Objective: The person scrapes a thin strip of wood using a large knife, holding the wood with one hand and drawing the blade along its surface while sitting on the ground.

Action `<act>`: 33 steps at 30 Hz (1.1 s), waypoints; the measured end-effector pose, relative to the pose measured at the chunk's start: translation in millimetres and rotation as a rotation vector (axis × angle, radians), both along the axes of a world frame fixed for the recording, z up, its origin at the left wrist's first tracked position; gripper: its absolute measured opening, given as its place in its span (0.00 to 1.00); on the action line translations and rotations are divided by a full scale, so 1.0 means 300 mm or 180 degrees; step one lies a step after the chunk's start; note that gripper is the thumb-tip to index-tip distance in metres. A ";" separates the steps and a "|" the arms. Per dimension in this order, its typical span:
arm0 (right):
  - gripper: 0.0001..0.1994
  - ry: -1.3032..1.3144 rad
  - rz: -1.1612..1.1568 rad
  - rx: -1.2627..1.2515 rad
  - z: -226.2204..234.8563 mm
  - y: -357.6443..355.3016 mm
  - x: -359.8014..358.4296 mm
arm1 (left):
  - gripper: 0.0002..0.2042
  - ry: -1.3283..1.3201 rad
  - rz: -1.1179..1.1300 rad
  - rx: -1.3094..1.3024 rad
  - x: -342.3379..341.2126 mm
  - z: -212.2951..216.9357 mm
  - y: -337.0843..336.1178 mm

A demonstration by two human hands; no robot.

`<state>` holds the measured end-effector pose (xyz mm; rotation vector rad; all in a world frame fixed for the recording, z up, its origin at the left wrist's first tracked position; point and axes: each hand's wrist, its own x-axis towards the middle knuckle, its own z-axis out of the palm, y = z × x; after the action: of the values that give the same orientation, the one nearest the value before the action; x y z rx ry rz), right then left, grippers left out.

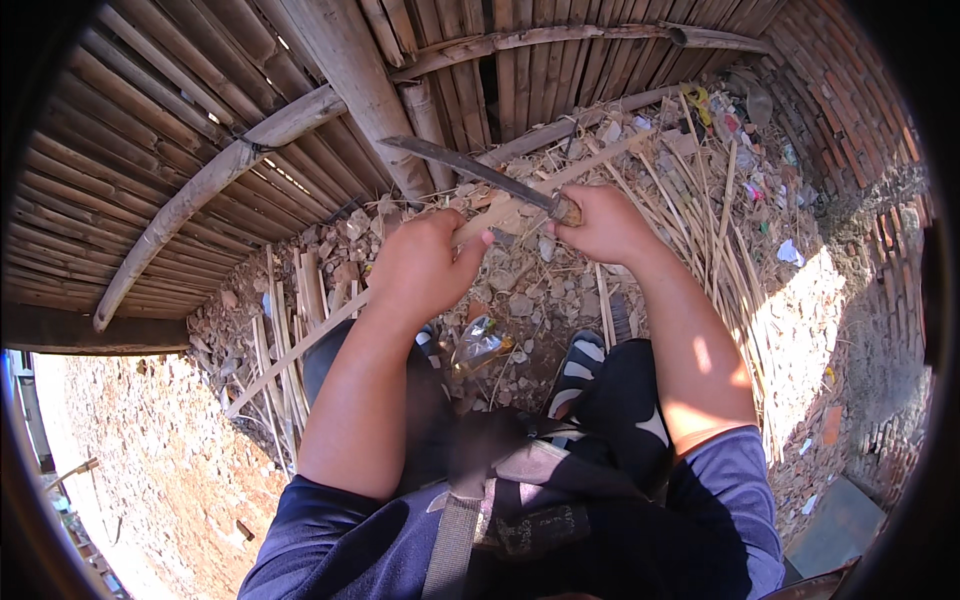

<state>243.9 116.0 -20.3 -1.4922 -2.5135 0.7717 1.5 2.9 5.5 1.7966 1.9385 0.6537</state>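
Observation:
My right hand (607, 228) is closed round the short wooden handle of a machete (478, 172). Its long dark blade points up and to the left, above my other hand. My left hand (424, 262) grips a long, pale bamboo strip (310, 341). The strip runs slantwise from the lower left, through my fist, to the upper right, passing behind the blade. Whether blade and strip touch, I cannot tell.
Split bamboo strips lie in a pile (720, 262) on the right and a smaller bundle (283, 352) on the left. Rubble and litter cover the ground, with a clear plastic bag (478, 345) between my feet. A bamboo wall (200, 150) stands ahead, a brick wall (850, 100) to the right.

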 end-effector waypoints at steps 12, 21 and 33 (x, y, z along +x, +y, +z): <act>0.22 -0.0091 0.0060 -0.0023 -0.002 0.005 -0.001 | 0.22 0.0141 -0.0061 -0.0080 -0.001 -0.007 -0.003; 0.22 -0.0090 0.0049 -0.0146 -0.031 0.005 0.002 | 0.22 0.0243 -0.0153 -0.0265 0.002 -0.008 -0.004; 0.24 -0.0224 0.0093 -0.0208 -0.047 0.011 -0.001 | 0.24 0.0350 -0.0159 -0.0321 0.003 -0.010 -0.007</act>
<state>243.7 119.4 -34.4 -1.5325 -2.5904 0.8278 2.4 0.6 2.6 1.8465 1.9530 0.4411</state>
